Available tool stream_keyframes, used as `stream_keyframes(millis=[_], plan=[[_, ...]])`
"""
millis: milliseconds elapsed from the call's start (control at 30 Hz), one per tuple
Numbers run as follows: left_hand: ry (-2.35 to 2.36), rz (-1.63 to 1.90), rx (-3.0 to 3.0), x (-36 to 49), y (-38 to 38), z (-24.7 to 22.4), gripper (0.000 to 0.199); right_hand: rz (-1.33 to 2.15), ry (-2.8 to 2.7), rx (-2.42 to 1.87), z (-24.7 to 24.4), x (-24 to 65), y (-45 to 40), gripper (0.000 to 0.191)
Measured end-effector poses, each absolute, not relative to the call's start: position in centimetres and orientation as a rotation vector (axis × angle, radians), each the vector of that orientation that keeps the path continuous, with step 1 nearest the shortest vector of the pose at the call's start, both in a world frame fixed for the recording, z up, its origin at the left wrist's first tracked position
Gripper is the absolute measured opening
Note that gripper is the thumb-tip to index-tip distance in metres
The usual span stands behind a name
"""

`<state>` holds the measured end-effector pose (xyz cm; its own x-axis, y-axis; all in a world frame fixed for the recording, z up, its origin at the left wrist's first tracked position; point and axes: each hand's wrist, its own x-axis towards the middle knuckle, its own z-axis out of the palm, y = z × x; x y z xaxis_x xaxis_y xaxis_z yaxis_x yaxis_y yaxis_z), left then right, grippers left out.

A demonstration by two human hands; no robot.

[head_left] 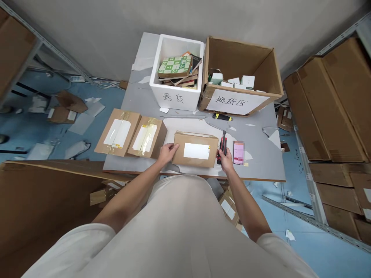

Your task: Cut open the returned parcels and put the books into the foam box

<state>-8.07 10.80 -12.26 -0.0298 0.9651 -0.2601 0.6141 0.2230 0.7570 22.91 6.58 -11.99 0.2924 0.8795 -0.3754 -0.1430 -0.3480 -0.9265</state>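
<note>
A small cardboard box (181,159) with a white label lies in front of me near the table's front edge. My left hand (167,153) grips its left end, the thumb on the near face and the other fingers partly hidden. At the box's right end, my right hand (226,159) is closed around a red and black utility knife (223,143) that points away from me. Some of its fingers reach the box's side. Right of that hand lies a phone (238,153) with a pink screen. Two taped, labelled boxes stand to the left, a wider one (108,116) and a narrower one (158,139).
At the table's back stand a white foam bin (176,101) with books and a large open carton (240,52) holding small boxes. A yellow and black cutter (222,117) lies before them. Shelves with cartons (330,100) flank the right; a big open carton (43,200) is at left.
</note>
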Motion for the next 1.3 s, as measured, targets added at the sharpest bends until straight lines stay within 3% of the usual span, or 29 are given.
stream_keyframes(millis=[367,800,1300], plan=[[1.726,0.503,1.384,-7.3,13.1,-13.6,0.048,1.258,-0.666,-1.556,-13.7,22.6,8.0,0.045],[1.365,0.681,1.084,-9.7,7.0,-18.2,0.067,1.387,-0.565,-1.549,-15.6,22.5,2.2,0.049],[1.776,0.701,1.407,-8.2,8.5,-11.0,0.047,1.215,-0.844,-1.535,-9.8,23.3,4.8,0.040]])
